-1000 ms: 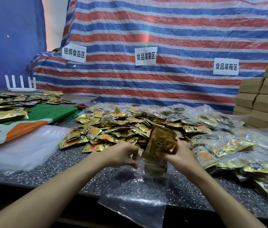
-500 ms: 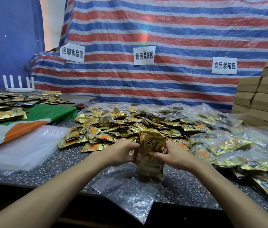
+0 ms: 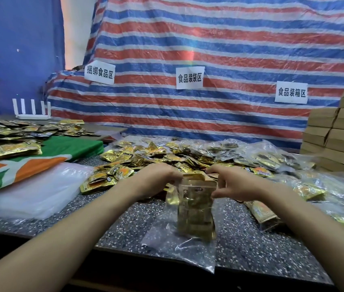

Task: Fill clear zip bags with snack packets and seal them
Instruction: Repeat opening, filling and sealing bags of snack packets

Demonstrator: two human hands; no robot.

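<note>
A clear zip bag [image 3: 190, 245] hangs over the speckled counter's front edge. Inside it stands a stack of gold snack packets [image 3: 195, 209], most of it down in the bag, its top at the mouth. My left hand [image 3: 158, 180] grips the bag's mouth on the left. My right hand [image 3: 233, 183] pinches the mouth on the right, fingers curled beside the packets' top. A big loose pile of gold packets [image 3: 145, 161] lies just behind my hands.
Filled clear bags [image 3: 306, 186] heap up on the right. Flat cardboard boxes [image 3: 335, 135] are stacked at far right. A stack of clear bags [image 3: 32, 190] and a green-orange cloth [image 3: 40, 163] lie left. More packets [image 3: 13, 133] and a white router [image 3: 33, 111] sit far left.
The stack of packets has gone from above the bag's mouth down into the bag. My right hand left the stack and now pinches the bag's mouth.
</note>
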